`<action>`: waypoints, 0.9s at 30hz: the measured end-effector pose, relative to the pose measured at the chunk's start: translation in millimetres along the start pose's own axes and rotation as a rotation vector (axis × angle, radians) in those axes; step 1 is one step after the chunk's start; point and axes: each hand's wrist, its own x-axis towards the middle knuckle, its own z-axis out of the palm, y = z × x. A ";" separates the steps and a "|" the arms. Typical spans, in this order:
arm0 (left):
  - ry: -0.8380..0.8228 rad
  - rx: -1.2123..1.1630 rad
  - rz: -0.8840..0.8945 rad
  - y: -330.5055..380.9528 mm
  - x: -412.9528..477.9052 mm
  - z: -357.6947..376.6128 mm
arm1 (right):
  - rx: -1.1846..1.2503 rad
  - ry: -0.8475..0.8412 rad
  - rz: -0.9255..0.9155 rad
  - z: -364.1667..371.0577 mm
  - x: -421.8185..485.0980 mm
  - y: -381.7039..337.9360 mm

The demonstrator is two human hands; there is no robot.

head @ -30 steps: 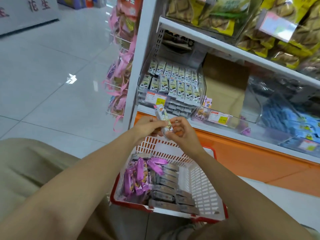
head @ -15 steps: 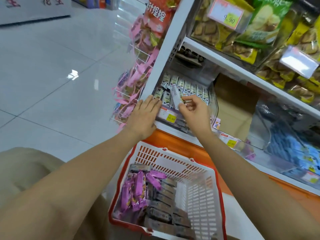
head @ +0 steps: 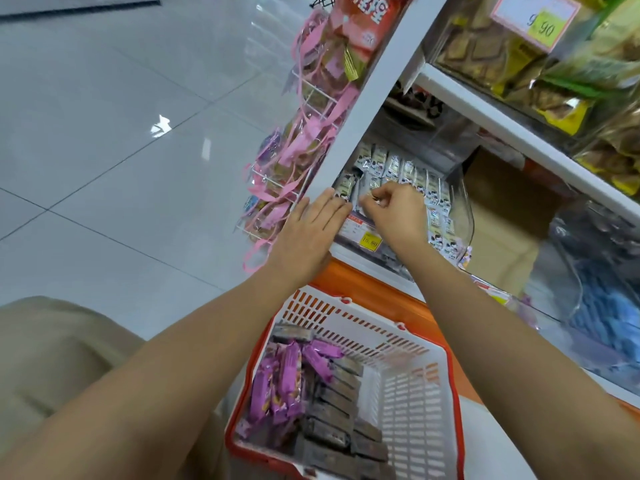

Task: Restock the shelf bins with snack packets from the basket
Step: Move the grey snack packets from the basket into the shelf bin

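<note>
A shop: white shelves point(head: 512, 131) of bagged snacks, clear bins point(head: 462, 209) of packets point(head: 408, 169) with price tags point(head: 370, 241) on their front edges, a rack of pink packs point(head: 301, 150) at the shelf end, a shopping basket point(head: 377, 327), and a tiled floor point(head: 121, 150).

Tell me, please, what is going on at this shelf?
A person is restocking the clear shelf bin. The right hand pinches a silver packet at the rows in the bin's front left corner, while the left hand lies flat against the bin's front edge. The basket below holds purple packets and brown packets.
</note>
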 end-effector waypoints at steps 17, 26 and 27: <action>-0.016 0.064 0.155 36.5 -37.2 13.1 | 0.270 -0.092 -0.029 -11.3 -117.1 75.9; -0.493 0.122 0.117 64.2 -53.7 74.1 | 0.155 -0.463 0.270 46.7 -222.7 182.5; -0.526 0.141 0.093 65.2 -55.4 81.1 | 0.158 -0.512 0.301 53.4 -232.5 191.7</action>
